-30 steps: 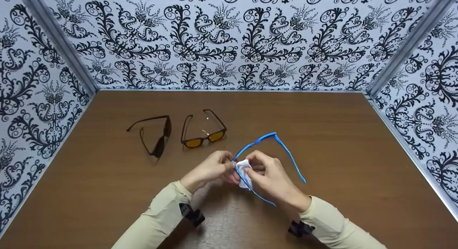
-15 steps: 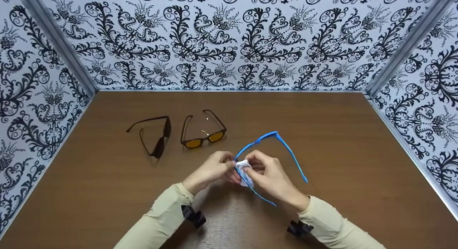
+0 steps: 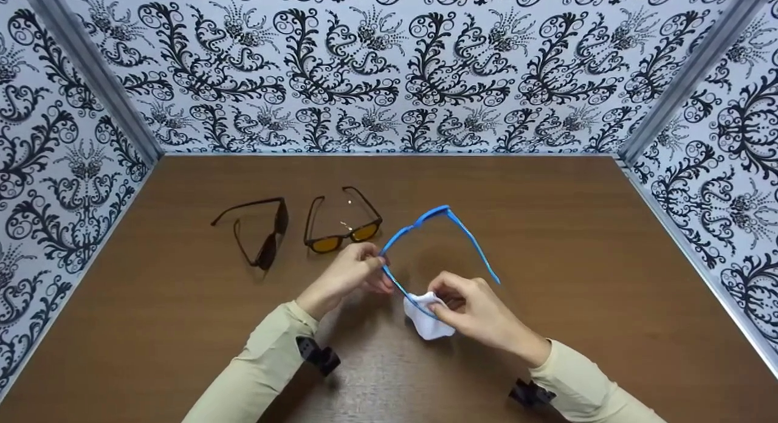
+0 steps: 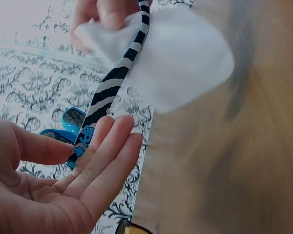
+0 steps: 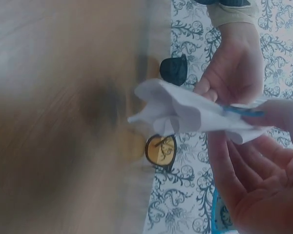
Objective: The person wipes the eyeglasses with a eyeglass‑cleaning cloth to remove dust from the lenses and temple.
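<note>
A pair of blue sunglasses (image 3: 433, 214) is held up off the table with its temples unfolded. My left hand (image 3: 347, 274) pinches it by the hinge end of one temple, thumb against fingers. That temple (image 4: 113, 80) has black-and-white zebra stripes on its outer side in the left wrist view. Folded round the temple's far part is a white cloth (image 3: 427, 327), which my right hand (image 3: 483, 310) pinches between thumb and fingers. The temple tip is hidden by the cloth and the right hand. In the right wrist view the cloth (image 5: 180, 114) hangs loosely from the fingers.
Dark sunglasses (image 3: 267, 253) stand at the left on the brown wooden table (image 3: 577, 228). Beside them lie brown-framed glasses with yellow lenses (image 3: 326, 245), close beyond my left hand. Patterned walls (image 3: 377, 64) close off the back and both sides.
The cloth and my right hand have slid from near the hinge along the temple towards its tip, down and right. My left hand and the blue sunglasses have shifted slightly left and up.
</note>
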`<action>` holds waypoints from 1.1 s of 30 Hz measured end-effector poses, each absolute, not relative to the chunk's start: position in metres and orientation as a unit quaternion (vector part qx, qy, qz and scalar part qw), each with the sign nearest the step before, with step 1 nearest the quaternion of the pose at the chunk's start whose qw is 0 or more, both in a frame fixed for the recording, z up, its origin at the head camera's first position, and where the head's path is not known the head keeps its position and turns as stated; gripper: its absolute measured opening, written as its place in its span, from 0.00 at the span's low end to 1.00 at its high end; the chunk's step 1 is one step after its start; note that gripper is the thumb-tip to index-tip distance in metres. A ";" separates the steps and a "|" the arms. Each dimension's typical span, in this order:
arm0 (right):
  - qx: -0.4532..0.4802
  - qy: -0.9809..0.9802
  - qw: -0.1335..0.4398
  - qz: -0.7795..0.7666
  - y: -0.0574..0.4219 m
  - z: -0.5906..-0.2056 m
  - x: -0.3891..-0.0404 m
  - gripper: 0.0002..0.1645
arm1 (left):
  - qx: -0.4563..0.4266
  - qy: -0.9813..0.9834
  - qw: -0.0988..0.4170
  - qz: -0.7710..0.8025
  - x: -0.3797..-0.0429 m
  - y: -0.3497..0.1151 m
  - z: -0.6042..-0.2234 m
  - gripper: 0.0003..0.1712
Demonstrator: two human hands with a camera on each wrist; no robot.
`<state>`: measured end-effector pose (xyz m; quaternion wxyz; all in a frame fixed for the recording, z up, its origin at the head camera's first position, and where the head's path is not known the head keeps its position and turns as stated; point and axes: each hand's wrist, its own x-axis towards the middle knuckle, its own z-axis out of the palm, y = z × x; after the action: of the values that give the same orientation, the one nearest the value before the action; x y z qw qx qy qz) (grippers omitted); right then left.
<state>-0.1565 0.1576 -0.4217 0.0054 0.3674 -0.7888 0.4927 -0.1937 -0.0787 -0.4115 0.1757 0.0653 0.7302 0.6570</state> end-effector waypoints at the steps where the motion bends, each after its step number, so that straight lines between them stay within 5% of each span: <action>1: 0.375 -0.788 0.010 0.489 0.160 -0.422 -0.157 0.07 | 0.062 0.730 0.175 0.658 -0.195 -0.080 -0.411 0.11; 21: 0.492 -0.748 0.108 0.431 0.191 -0.421 -0.154 0.17 | 0.036 0.734 0.119 0.668 -0.203 -0.096 -0.413 0.12; 33: 0.501 -0.761 0.170 0.375 0.173 -0.424 -0.150 0.03 | 0.025 0.735 0.099 0.671 -0.196 -0.087 -0.414 0.09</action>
<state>-0.1503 0.1732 -0.4238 0.1698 0.5005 -0.7614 0.3753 -0.1961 -0.0873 -0.4141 0.0994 0.0249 0.7346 0.6707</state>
